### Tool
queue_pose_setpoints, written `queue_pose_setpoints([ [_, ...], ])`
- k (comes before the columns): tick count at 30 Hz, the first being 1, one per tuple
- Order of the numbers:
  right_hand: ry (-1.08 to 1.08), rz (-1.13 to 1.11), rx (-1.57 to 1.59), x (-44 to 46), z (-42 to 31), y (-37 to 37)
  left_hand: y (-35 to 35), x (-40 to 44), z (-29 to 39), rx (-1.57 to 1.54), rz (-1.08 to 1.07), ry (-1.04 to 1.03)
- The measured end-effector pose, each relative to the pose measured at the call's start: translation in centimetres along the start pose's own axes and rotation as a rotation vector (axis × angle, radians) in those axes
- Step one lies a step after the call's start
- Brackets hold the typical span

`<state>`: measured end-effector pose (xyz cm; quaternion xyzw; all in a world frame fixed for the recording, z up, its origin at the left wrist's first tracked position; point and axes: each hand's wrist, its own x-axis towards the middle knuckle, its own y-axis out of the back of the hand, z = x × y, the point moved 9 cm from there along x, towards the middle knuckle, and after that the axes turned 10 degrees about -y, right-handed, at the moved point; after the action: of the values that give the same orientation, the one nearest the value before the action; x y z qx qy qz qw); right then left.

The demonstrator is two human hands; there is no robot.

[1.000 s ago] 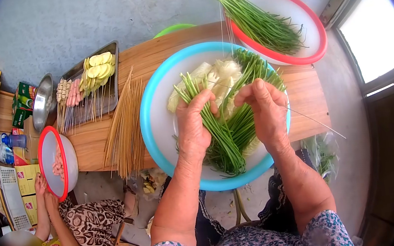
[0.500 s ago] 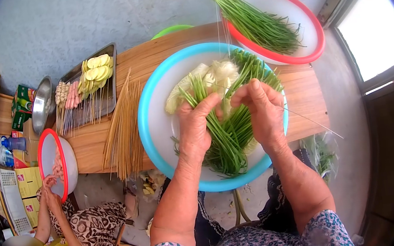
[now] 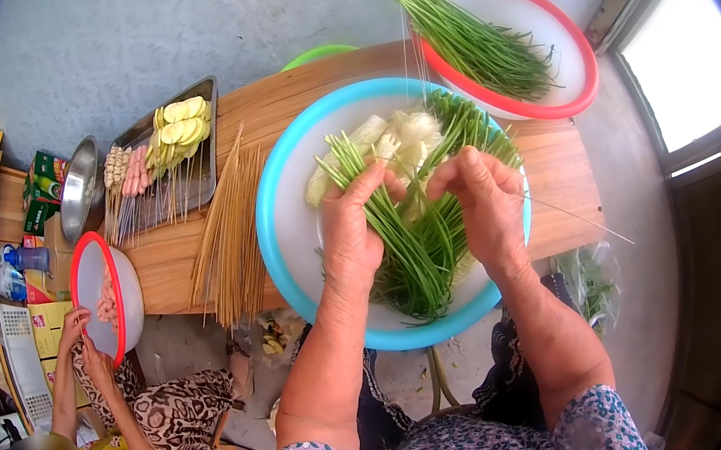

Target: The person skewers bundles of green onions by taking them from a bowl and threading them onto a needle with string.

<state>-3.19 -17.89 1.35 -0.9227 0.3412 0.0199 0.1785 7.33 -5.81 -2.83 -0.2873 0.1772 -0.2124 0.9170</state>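
Note:
Over a big basin with a blue rim [image 3: 264,160], both my hands work close together. My left hand [image 3: 350,231] is closed on a few green chive stalks [image 3: 399,243], whose tips stick up past the thumb. Just to its right, my right hand [image 3: 487,204] pinches a thin skewer [image 3: 586,221] that slants out to the lower right. The skewer's other end, by the fingertips, is hard to make out. Beneath the hands lie more chives [image 3: 465,120] and pale leafy vegetable [image 3: 411,135].
A red-rimmed basin [image 3: 586,59] with long chives [image 3: 482,40] stands behind right. Left of me are loose skewers [image 3: 231,242] and a metal tray [image 3: 205,168] of skewered food. Farther left, a person [image 3: 124,438] works at another red-rimmed basin [image 3: 131,296].
My hands keep nearly the same pose over the basin. The other person's hands have shifted slightly left and apart beside their basin.

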Motion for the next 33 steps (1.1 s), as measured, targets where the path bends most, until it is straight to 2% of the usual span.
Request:
queue_pose_setpoints([
  [4, 0.002, 0.018, -0.043, 0.1, 0.1, 0.1, 0.8, 0.2, -0.3, -0.026, 0.069, 0.006],
  [23, 0.006, 0.019, -0.035, -0.2, 0.1, -0.1, 1.0, 0.2, -0.5, -0.077, 0.089, 0.005],
  [26, -0.026, 0.034, 0.000, -0.2, 0.5, -0.1, 0.9, 0.2, -0.4, -0.063, 0.065, -0.015],
  [28, 0.018, 0.017, -0.030, -0.2, 0.6, -0.2, -0.1, 0.2, -0.4, -0.007, -0.090, -0.045],
  [31, 0.022, -0.006, -0.011, -0.1, 0.6, -0.4, -1.1, -0.1, -0.4, 0.038, -0.166, -0.050],
  [33, -0.010, 0.003, 0.069, -0.1, 0.8, -0.3, -1.3, -0.2, -0.7, 0.011, -0.126, -0.051],
])
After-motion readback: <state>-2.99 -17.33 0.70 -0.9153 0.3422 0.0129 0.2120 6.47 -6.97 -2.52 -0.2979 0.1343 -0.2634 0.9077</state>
